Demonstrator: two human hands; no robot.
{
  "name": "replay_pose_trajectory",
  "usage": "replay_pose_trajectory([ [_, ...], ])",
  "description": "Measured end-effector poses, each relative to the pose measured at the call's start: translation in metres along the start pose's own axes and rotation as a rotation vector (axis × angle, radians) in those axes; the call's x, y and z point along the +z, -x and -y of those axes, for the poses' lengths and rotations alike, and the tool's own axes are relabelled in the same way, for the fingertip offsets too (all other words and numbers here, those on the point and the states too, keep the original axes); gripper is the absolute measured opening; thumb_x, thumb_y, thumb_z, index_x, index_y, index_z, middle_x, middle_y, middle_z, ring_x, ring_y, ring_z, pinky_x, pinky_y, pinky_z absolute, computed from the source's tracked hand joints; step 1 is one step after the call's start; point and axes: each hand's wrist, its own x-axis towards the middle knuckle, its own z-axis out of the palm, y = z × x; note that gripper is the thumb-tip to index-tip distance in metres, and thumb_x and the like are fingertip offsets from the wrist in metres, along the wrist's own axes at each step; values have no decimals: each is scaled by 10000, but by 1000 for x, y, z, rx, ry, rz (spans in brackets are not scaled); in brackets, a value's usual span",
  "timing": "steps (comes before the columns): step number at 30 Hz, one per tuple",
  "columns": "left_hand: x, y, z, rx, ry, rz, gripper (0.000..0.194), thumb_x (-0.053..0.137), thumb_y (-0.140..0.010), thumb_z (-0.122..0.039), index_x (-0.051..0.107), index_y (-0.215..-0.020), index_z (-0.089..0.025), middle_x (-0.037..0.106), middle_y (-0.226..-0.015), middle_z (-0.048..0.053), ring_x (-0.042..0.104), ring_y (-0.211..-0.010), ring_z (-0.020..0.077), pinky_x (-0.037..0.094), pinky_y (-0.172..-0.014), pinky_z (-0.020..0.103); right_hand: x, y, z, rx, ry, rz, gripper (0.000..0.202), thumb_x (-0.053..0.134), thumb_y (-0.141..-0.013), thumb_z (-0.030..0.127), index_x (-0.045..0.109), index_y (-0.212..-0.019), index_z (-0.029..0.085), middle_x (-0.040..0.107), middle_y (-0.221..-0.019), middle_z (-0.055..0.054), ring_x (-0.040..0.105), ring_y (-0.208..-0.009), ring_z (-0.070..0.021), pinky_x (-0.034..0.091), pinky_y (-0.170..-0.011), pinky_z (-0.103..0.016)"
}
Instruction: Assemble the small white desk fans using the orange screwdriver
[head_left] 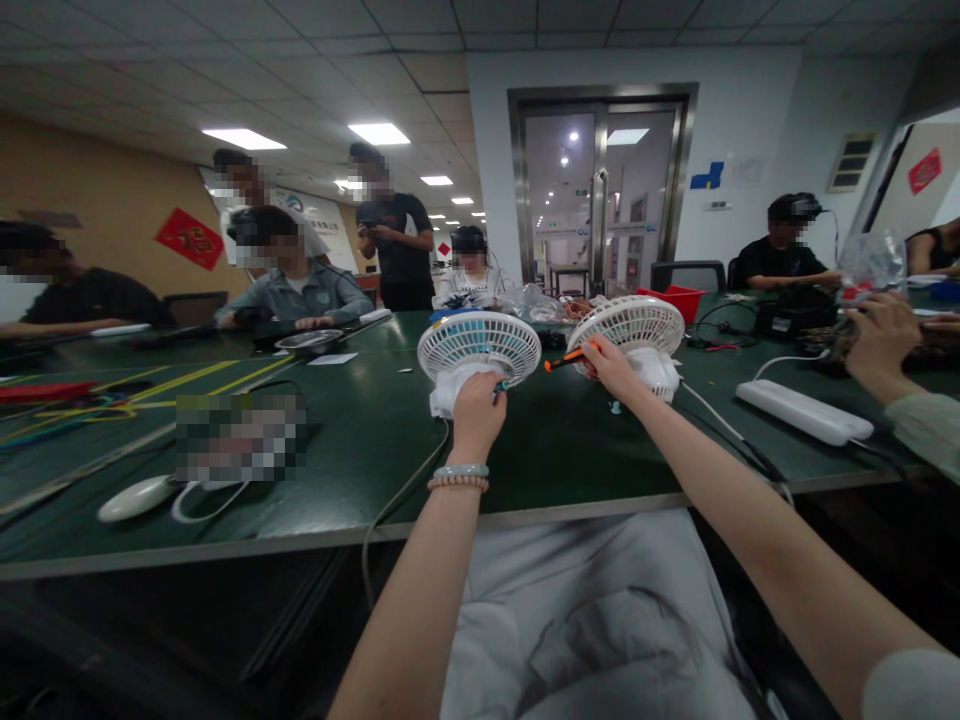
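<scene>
Two white fans lie on the green table with their round grilles facing away from me. My left hand, with two bracelets at the wrist, is closed at the back of the left fan. A small dark thing with a teal end sticks out by its thumb; its kind is unclear. My right hand grips a slim orange-and-black handled tool pointing left, in front of the right fan. The tool's exact kind cannot be made out. A small pale-blue piece sits on the table below that fan.
On the table are a white power strip at right, a red bin behind, and a white oval object at left. Fan cords run over the front edge. A co-worker's hand is at right; several people sit around.
</scene>
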Motion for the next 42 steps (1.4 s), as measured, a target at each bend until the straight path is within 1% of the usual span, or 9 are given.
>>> replay_pose_trajectory([
  [4, 0, 0, 0, -13, -8, 5, 248, 452, -742, -131, 594, -942, -173, 630, -990, 74, 545, -982, 215, 414, -917, 376, 1, -1, -1, -50, 36, -67, 285, 458, -790, 496, 430, -784, 213, 402, -516, 62, 380, -467, -90, 321, -472, -223],
  [10, 0, 0, 0, -17, 0, 8, 253, 457, -743, -133, 595, -951, -169, 631, -1001, 70, 544, -986, 204, 411, -924, 359, 2, -4, -8, -62, 31, -56, 326, 427, -796, 531, 446, -781, 205, 386, -458, 79, 375, -414, -76, 320, -448, -209],
  [15, 1, 0, 1, -12, 5, -1, 252, 454, -742, -131, 595, -947, -167, 631, -990, 67, 547, -966, 199, 413, -918, 350, 1, -4, -13, -33, -119, 9, 193, 420, -768, 363, 481, -839, 194, 429, -540, 59, 417, -471, -88, 385, -468, -221],
  [18, 2, 0, 1, -4, 2, -2, 257, 455, -741, -129, 592, -955, -169, 631, -994, 67, 546, -969, 201, 404, -932, 355, -1, -6, -15, -22, -135, 1, 206, 406, -700, 273, 507, -852, 178, 452, -589, 42, 427, -507, -91, 401, -479, -224],
  [21, 1, 0, 1, -6, 1, 1, 257, 451, -743, -127, 591, -954, -174, 632, -996, 65, 545, -978, 204, 398, -941, 361, -1, -7, -15, -17, -135, -3, 222, 403, -682, 254, 515, -855, 173, 455, -590, 40, 430, -508, -92, 404, -480, -227],
  [27, 0, 0, 0, -18, 9, 4, 245, 441, -754, -134, 592, -942, -177, 628, -980, 68, 550, -962, 206, 418, -909, 358, 1, -4, -10, -42, -98, 6, 231, 422, -795, 407, 486, -868, 198, 380, -465, 84, 363, -389, -70, 344, -429, -211],
  [31, 0, 0, -1, -19, 11, 9, 247, 444, -750, -129, 592, -942, -177, 630, -979, 68, 551, -964, 210, 419, -908, 367, 2, -2, -9, -58, -104, 24, 265, 420, -811, 464, 473, -836, 205, 352, -448, 95, 321, -343, -60, 334, -406, -212],
  [37, 0, 0, 0, -7, 1, -3, 246, 455, -750, -142, 592, -952, -171, 633, -984, 70, 549, -966, 203, 409, -927, 357, 0, -5, -14, -36, -169, 23, 204, 438, -737, 327, 511, -859, 180, 406, -562, 52, 398, -490, -86, 398, -457, -215],
  [42, 1, 0, 2, -5, 11, 17, 255, 455, -750, -151, 592, -964, -180, 637, -993, 66, 552, -976, 207, 398, -943, 377, -2, -8, -18, -37, -158, 8, 308, 399, -657, 251, 522, -929, 177, 409, -610, 40, 379, -526, -93, 416, -493, -227],
])
